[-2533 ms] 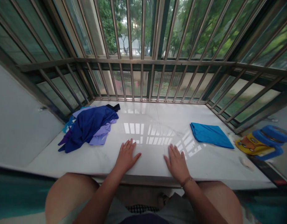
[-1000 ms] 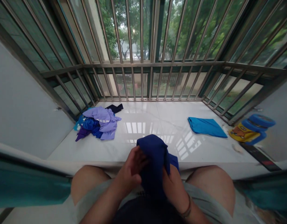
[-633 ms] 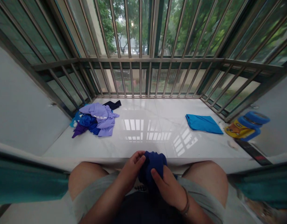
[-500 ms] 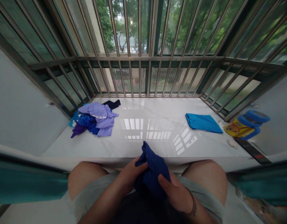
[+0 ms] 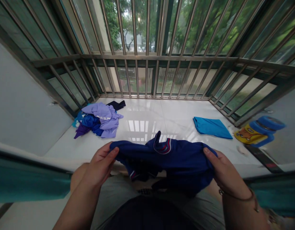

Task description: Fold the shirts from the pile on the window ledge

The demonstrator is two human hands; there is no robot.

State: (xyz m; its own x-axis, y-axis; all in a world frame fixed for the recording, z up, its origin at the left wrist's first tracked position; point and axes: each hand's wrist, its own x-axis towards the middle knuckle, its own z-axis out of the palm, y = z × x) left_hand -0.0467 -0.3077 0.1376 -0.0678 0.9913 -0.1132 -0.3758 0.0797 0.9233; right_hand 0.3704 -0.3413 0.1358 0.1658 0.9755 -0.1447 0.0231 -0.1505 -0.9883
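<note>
A navy blue shirt [image 5: 183,156] with a red-and-white striped collar is stretched sideways over my lap, at the near edge of the white sill. My left hand [image 5: 102,163] pinches its left end between thumb and fingers. At the opposite end, my right hand [image 5: 224,169] grips the cloth with the thumb on top. The lower part of the shirt hangs loose and bunched, its hem partly in shadow. Beyond my left hand lies a heap of clothes [image 5: 109,116], lilac on top with blue and purple below. A folded bright blue cloth [image 5: 212,127] lies flat at the right.
A yellow-and-blue container [image 5: 256,131] stands at the sill's right end, beside a dark flat strip [image 5: 262,157]. Metal bars [image 5: 147,58] fence the window behind the white sill [image 5: 142,111]. Teal curtains [image 5: 30,183] hang at both sides.
The bunched navy shirt has been spread out wide, showing its striped collar. My hands have moved apart, left and right, and up a little. The view has shifted slightly.
</note>
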